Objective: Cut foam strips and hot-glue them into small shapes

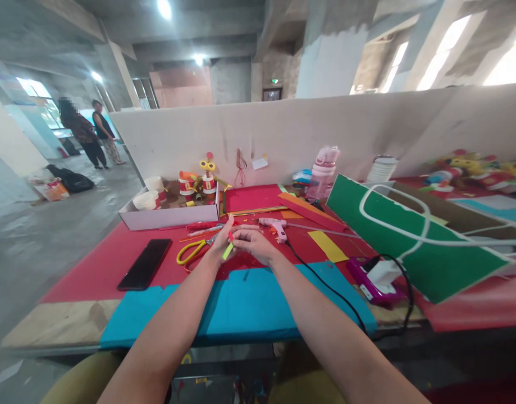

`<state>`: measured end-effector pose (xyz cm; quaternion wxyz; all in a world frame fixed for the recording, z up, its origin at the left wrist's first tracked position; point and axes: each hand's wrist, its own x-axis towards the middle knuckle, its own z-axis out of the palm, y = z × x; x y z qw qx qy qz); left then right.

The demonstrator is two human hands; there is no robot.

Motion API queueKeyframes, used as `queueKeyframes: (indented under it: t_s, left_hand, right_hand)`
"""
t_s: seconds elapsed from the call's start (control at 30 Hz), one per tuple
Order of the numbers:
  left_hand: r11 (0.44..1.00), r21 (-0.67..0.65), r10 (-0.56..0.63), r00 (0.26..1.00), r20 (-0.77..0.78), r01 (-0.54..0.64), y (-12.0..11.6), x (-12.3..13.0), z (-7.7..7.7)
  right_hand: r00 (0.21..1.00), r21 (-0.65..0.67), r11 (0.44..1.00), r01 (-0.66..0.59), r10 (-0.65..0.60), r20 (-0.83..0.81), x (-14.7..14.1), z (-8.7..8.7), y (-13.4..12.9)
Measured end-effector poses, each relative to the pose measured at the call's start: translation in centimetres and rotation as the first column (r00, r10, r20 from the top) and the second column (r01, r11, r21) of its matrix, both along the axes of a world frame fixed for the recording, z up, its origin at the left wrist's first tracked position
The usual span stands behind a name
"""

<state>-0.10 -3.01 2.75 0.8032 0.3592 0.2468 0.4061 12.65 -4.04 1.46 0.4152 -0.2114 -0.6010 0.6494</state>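
Observation:
My left hand (221, 242) and my right hand (252, 244) meet above the middle of the table. Between them is a small yellow-green strip (227, 251), with a bit of red showing at its upper end. The right fingers pinch near that red end, and the left hand is closed around the strip's other side. Its exact grip is partly hidden. Just left of my hands lie scissors with yellow handles (191, 252). A pink glue gun (275, 227) rests beyond my right hand, its black cord running toward the front right.
A black phone (144, 265) lies at the left. Behind it, a shallow box (173, 217) holds paper cups and a yellow-eyed cup figure (208, 182). To the right are yellow paper (328, 246), a purple power strip (369, 286) and a green board (405, 241). Two people stand far left.

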Motion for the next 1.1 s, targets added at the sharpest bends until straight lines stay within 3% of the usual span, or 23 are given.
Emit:
queueKeyframes:
  t_s: [0.17, 0.4, 0.47, 0.53, 0.6, 0.63, 0.77, 0.87, 0.9, 0.97, 1.0, 1.03, 1.07, 1.1]
  left_hand:
    - [0.991, -0.008, 0.137, 0.984, 0.116, -0.137, 0.3, 0.4, -0.3]
    - [0.993, 0.06, 0.096, 0.991, 0.089, -0.102, -0.1, 0.4, 0.1]
    - [0.993, 0.075, 0.089, 0.991, 0.1, -0.096, -0.1, 0.2, 0.1]
    - [0.994, 0.056, 0.089, 0.993, 0.074, -0.093, 0.0, 0.0, 0.1]
    - [0.998, 0.016, 0.057, 0.998, 0.023, -0.057, 0.0, 0.0, 0.0]
    - [0.999, -0.002, 0.044, 0.999, 0.011, -0.044, 0.0, 0.0, 0.0]
    - [0.993, -0.005, 0.117, 0.99, 0.08, -0.117, -0.1, 0.4, 0.0]
    - [0.99, 0.049, 0.124, 0.986, 0.112, -0.13, -0.2, 0.5, 0.2]
    - [0.99, 0.07, 0.114, 0.987, 0.113, -0.122, -0.2, 0.5, 0.2]
    - [0.985, 0.112, 0.118, 0.986, 0.119, -0.132, 0.1, 0.3, 0.3]
    - [0.979, 0.132, 0.136, 0.983, 0.127, -0.153, 0.2, 0.1, 0.3]
    - [0.972, 0.151, 0.158, 0.978, 0.137, -0.179, 0.3, 0.0, 0.2]
    - [0.965, 0.167, 0.18, 0.973, 0.147, -0.203, 0.4, -0.1, 0.2]
    - [0.959, 0.179, 0.192, 0.969, 0.154, -0.219, 0.5, -0.2, 0.2]
  right_hand:
    - [0.967, -0.013, 0.97, 0.244, -0.245, -0.074, 0.0, -0.5, 1.2]
    - [0.855, -0.16, 0.873, 0.461, -0.485, -0.181, 1.1, -0.8, 2.4]
    - [0.894, -0.144, 0.917, 0.373, -0.396, -0.209, 1.2, -0.5, 2.0]
    - [0.964, -0.098, 0.981, 0.169, -0.185, -0.189, 1.0, -0.2, 1.2]
    - [0.996, -0.048, 0.999, -0.008, 0.004, -0.088, 0.5, -0.1, 0.5]
    - [0.998, -0.037, 0.999, -0.028, 0.026, -0.053, 0.3, -0.1, 0.3]
    - [0.983, -0.055, 0.988, 0.146, -0.151, -0.107, -0.1, -0.6, 0.9]
    - [0.932, -0.084, 0.94, 0.331, -0.339, -0.125, 0.5, -1.0, 2.2]
    - [0.887, -0.074, 0.897, 0.435, -0.442, -0.135, 0.8, -1.0, 2.6]
    - [0.732, -0.041, 0.75, 0.66, -0.655, -0.187, 1.5, -0.9, 3.2]
    - [0.656, -0.038, 0.679, 0.733, -0.721, -0.223, 1.7, -0.7, 3.4]
    - [0.62, -0.05, 0.651, 0.757, -0.741, -0.256, 1.9, -0.6, 3.3]
    - [0.634, -0.072, 0.676, 0.733, -0.718, -0.286, 2.0, -0.4, 3.1]
    - [0.695, -0.093, 0.747, 0.658, -0.65, -0.309, 1.9, -0.2, 2.7]
